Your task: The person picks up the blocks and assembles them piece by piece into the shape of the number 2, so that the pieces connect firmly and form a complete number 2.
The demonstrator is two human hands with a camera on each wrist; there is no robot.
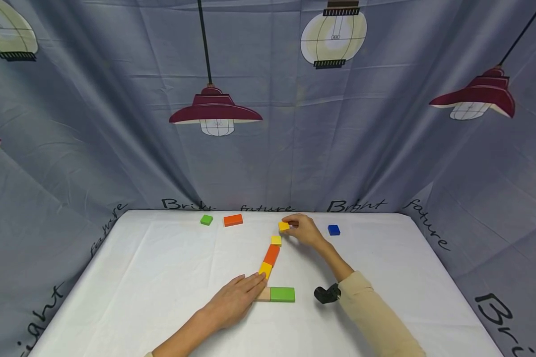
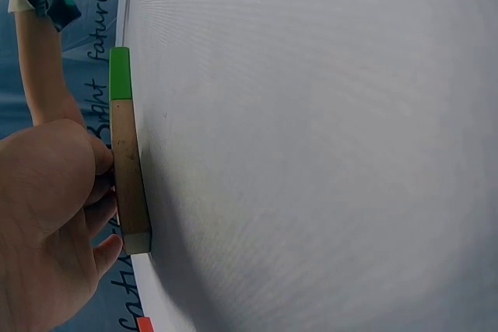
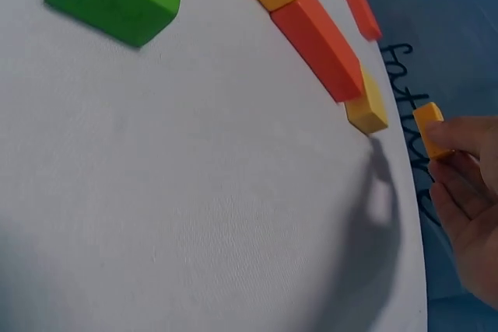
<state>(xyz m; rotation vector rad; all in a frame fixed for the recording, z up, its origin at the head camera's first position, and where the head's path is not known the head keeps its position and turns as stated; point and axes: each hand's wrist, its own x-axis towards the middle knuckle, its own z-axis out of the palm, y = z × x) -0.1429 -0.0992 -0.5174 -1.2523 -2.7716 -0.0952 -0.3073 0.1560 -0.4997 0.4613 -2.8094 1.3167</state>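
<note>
While the right hand [image 1: 304, 231] pinches a yellow block [image 1: 283, 226], not yet laid, near the far edge of the table [image 1: 161, 277], and the left hand [image 1: 235, 303], fingers straight, lies over part of a laid line [image 1: 271, 255] and row [image 1: 283, 294], a green block [image 1: 206, 219], an orange block [image 1: 233, 220] and a blue block [image 1: 334, 230] by that edge seem unused.

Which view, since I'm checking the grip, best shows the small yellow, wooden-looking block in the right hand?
The right wrist view. There the small yellow, wooden-looking block appears largest, with the right hand pinching it. The head view shows it much smaller, in the same grip; the left wrist view does not show it.
</note>
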